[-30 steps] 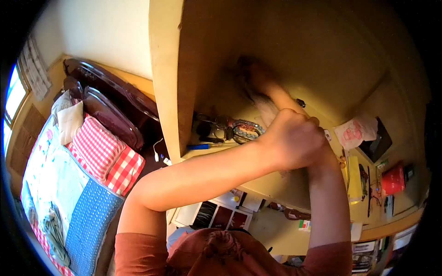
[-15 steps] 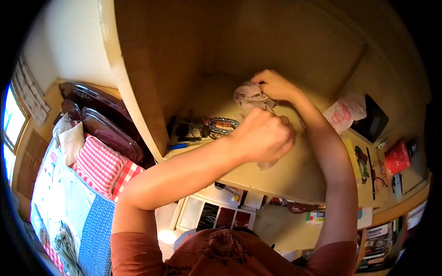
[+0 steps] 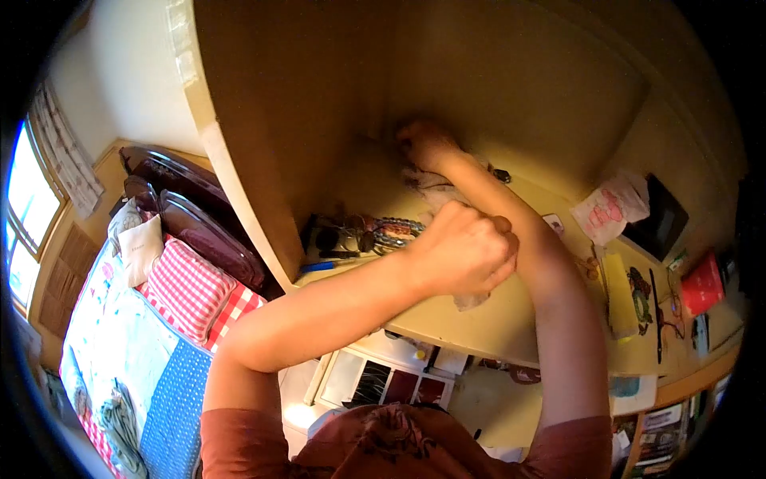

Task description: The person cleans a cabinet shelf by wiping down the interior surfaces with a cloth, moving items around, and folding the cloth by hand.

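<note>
A crumpled greyish-pink cloth (image 3: pixel 437 191) runs between my two hands over the cream shelf. My left hand (image 3: pixel 467 247) is closed in a fist around its near part, and a bit of fabric sticks out below the knuckles. Deep in the shadowed back corner, my right hand (image 3: pixel 428 146) has its fingers curled on the far end of the cloth, near the back wall. Beaded bracelets (image 3: pixel 395 231) lie just left of my left hand. A small dark object (image 3: pixel 500 175) sits beside my right forearm.
Left on the shelf lie a blue pen (image 3: pixel 317 267) and dark small items. To the right are a pink-printed bag (image 3: pixel 608 209), a black tablet-like panel (image 3: pixel 661 215), a yellow strip (image 3: pixel 619 295) and a red container (image 3: pixel 702 281). A side panel (image 3: pixel 239 184) bounds the left.
My right hand has moved left and deeper into the corner, drawing the cloth's far end with it. The small dark object now shows. My left hand stays nearly in place; the view has shifted slightly.
</note>
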